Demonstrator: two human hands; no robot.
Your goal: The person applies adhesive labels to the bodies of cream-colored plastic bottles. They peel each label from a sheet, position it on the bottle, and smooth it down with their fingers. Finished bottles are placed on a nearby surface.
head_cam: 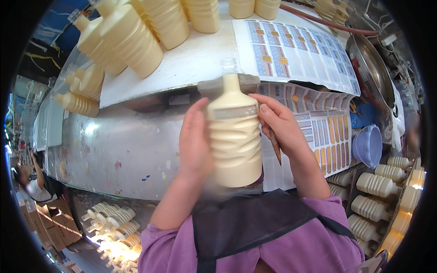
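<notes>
Between my two hands a cream-coloured ribbed bottle [235, 146] stands nearly upright in the view, its clear threaded neck pointing away from me. A printed strip sticker [235, 112] lies across its shoulder. My left hand [196, 140], slightly blurred, lies flat along the bottle's left side. My right hand [278, 124] touches the right shoulder with thumb and fingers and also holds a thin, pointed brownish tool [275, 146], tip towards me. A greyish cloth or pad [249, 83] shows behind the neck. Sheets of stickers [273, 44] lie beyond and to the right, some stickers gone from their backing.
More cream bottles [133, 44] stand on the white board at the back left. The metal table [119, 146] stretches left. At right are a metal basin [372, 71], a blue-violet bucket [367, 146] and racked bottles [370, 206]. Another person [37, 184] is at far left.
</notes>
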